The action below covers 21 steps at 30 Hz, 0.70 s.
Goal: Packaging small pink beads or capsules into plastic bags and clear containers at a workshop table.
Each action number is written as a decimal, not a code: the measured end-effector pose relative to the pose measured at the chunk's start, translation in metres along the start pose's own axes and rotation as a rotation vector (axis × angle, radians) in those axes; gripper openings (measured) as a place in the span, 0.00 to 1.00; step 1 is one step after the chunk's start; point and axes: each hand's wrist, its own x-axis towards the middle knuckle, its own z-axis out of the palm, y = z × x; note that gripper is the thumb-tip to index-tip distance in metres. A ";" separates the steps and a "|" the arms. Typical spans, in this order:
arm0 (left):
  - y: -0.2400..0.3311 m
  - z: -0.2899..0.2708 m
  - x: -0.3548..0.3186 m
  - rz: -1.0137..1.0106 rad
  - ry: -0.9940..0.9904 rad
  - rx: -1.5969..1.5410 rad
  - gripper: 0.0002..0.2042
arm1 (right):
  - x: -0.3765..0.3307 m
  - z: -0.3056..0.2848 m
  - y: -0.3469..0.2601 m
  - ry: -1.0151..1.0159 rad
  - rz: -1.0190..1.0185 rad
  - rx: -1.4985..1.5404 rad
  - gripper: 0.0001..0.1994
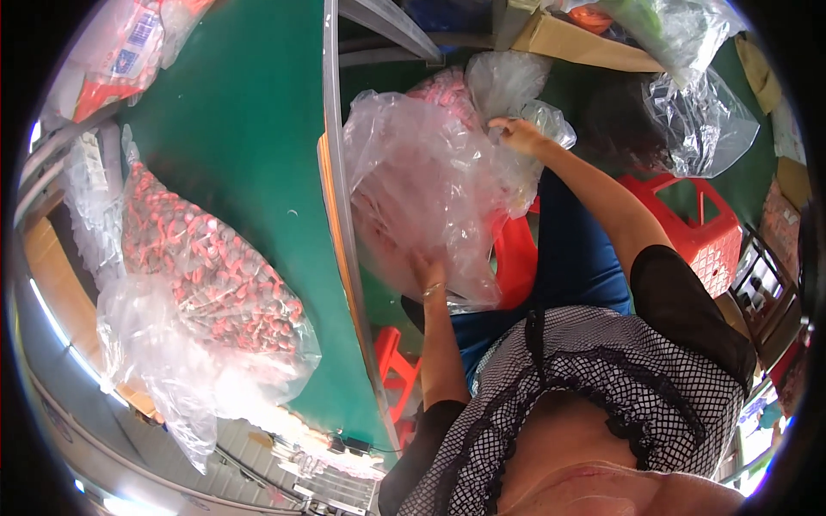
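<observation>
A large clear plastic bag (430, 163) spreads in front of me, beside the table's edge and over a red stool (514, 262). My left hand (428, 271) is at the near side of this bag, its fingers veiled by the film, so I cannot make out their grip. My right hand (519, 135) is at the far right side, fingers curled and pinching the crumpled plastic. Behind the big bag, a bag of small pinkish pieces (447, 90) shows in part. Next to it stands a bunched, cloudy plastic bag (508, 82).
On the green table (232, 103) at left lies a clear bag of small red and grey pieces (215, 267). Another red stool (688, 228) stands at right. Beyond are a black bundle in clear plastic (688, 120) and a cardboard box (585, 43).
</observation>
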 end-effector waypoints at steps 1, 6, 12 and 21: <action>0.014 -0.013 -0.001 0.282 0.234 0.150 0.15 | 0.000 0.006 -0.012 -0.069 -0.041 0.000 0.21; 0.165 -0.021 0.002 0.783 0.287 0.217 0.16 | -0.030 0.070 -0.018 -0.230 -0.085 0.063 0.25; 0.196 0.075 0.065 0.834 -0.275 -0.008 0.17 | -0.070 0.080 -0.039 -0.223 -0.252 0.132 0.19; 0.166 0.101 0.066 0.623 -0.313 0.486 0.19 | -0.031 0.008 0.053 0.079 0.152 -0.158 0.10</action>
